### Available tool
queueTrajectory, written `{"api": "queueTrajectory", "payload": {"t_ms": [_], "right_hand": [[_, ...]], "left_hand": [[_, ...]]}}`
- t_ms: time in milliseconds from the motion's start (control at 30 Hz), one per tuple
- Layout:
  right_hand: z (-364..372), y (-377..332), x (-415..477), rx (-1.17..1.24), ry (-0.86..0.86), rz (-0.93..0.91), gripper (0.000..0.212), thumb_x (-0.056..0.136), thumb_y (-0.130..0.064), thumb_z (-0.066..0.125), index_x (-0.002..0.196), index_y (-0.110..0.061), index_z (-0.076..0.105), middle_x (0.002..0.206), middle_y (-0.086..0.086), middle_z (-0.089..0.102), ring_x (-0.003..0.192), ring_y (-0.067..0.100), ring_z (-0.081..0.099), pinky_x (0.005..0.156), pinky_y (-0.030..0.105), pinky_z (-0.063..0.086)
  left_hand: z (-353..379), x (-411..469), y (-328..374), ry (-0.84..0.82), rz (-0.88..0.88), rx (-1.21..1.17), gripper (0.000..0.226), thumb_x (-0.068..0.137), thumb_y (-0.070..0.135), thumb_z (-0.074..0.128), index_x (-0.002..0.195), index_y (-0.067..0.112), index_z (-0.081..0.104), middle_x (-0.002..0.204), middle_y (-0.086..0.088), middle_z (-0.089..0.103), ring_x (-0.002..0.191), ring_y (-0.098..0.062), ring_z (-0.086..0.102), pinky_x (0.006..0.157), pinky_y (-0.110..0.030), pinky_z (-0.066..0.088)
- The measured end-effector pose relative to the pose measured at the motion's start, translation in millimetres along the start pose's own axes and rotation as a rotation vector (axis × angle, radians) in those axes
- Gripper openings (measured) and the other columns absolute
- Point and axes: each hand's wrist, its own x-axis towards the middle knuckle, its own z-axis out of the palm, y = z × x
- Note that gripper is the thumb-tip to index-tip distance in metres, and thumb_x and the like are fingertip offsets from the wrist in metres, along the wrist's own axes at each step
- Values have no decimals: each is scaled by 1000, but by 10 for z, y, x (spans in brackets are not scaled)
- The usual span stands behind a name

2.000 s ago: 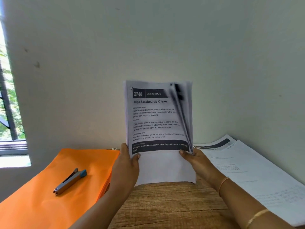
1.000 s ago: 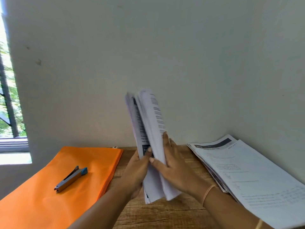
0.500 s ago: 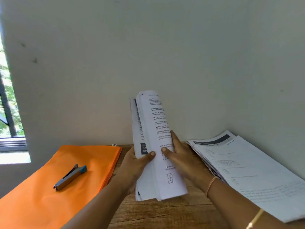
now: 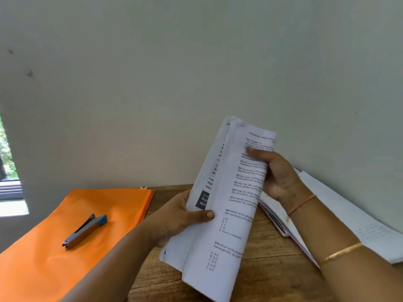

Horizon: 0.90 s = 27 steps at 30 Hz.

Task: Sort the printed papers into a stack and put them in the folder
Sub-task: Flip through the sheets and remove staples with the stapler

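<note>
Head | left hand (image 4: 174, 219), right hand (image 4: 278, 177) hold papers (image 4: 220, 245) | reads "Q17", "Q18"

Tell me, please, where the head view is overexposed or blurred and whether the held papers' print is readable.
Head view: the window at the left edge is blown out; the held papers read low down (Q17), but smear near the right hand.

Orange folder (image 4: 65, 247); silver stapler (image 4: 84, 231) with a blue end; white printed papers (image 4: 224, 214), black text, one seemingly dark-grey band; brown wood-grain table (image 4: 272, 277).
</note>
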Motion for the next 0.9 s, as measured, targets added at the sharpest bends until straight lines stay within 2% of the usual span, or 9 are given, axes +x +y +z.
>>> {"api": "queueTrajectory", "payload": {"t_ms": [100, 233, 333, 467, 533, 600, 700, 800, 900], "right_hand": [[-119, -119, 33, 109, 81, -105, 62, 70, -10, 72, 129, 0, 55, 120, 18, 63, 102, 31, 64, 83, 45, 56], [-163, -7, 47, 148, 125, -123, 61, 73, -16, 72, 129, -1, 55, 120, 18, 64, 108, 32, 63, 90, 48, 52], [-128, 182, 48, 122, 127, -19, 44, 81, -12, 68, 123, -2, 59, 117, 19, 66, 109, 34, 62, 93, 50, 50], [-38, 382, 19, -36, 107, 69, 22, 86, -6, 64, 107, -7, 65, 105, 15, 71, 93, 29, 68, 88, 49, 53], [45, 515, -1, -242, 47, 93, 24, 87, -9, 64, 111, -11, 63, 103, 10, 72, 94, 27, 69, 88, 49, 53], [168, 634, -53, -381, -19, 105, 31, 88, -14, 65, 118, -14, 57, 107, 6, 71, 98, 25, 68, 89, 47, 54], [263, 717, -91, -367, -49, 106, 31, 90, -26, 63, 118, -20, 50, 107, 1, 69, 94, 17, 68, 80, 37, 57], [187, 625, -25, -383, -70, 159, 38, 90, -52, 55, 118, -26, 55, 110, -1, 68, 95, 15, 66, 80, 32, 53], [63, 447, 2, -168, 10, 218, 49, 89, -61, 46, 94, -19, 71, 91, 6, 72, 74, 15, 69, 73, 27, 52]], "left_hand": [[26, 4, 11, -17, 3, 106, 38, 78, 12, 67, 115, 12, 55, 106, -7, 71, 94, -27, 69, 79, -40, 57], [48, 17, -30, 13, 5, 123, 34, 79, 11, 67, 111, 14, 57, 104, -5, 72, 91, -24, 70, 74, -35, 57], [23, 20, -81, 56, -16, 111, 28, 80, 9, 67, 106, 16, 60, 100, -4, 73, 87, -22, 71, 70, -32, 58], [-41, 30, -124, 116, -34, 62, 33, 79, 8, 68, 111, 12, 60, 101, -7, 72, 89, -26, 70, 71, -35, 58], [-49, 57, -143, 210, -19, 5, 33, 78, 10, 68, 111, 9, 60, 98, -8, 73, 86, -25, 70, 69, -36, 58], [-49, 81, -149, 341, 14, -24, 21, 84, 17, 64, 104, 10, 61, 91, -5, 74, 80, -22, 71, 70, -39, 58], [-53, 82, -129, 399, 17, -101, 25, 92, 33, 52, 105, 13, 62, 91, -7, 74, 78, -24, 71, 66, -39, 57], [-63, 63, -111, 461, -22, -225, 24, 94, 34, 50, 104, 16, 62, 89, -8, 74, 78, -27, 70, 64, -39, 54], [-106, 92, -130, 627, -40, -308, 17, 98, 31, 47, 99, 19, 60, 91, -7, 69, 81, -29, 65, 61, -37, 51]]}}
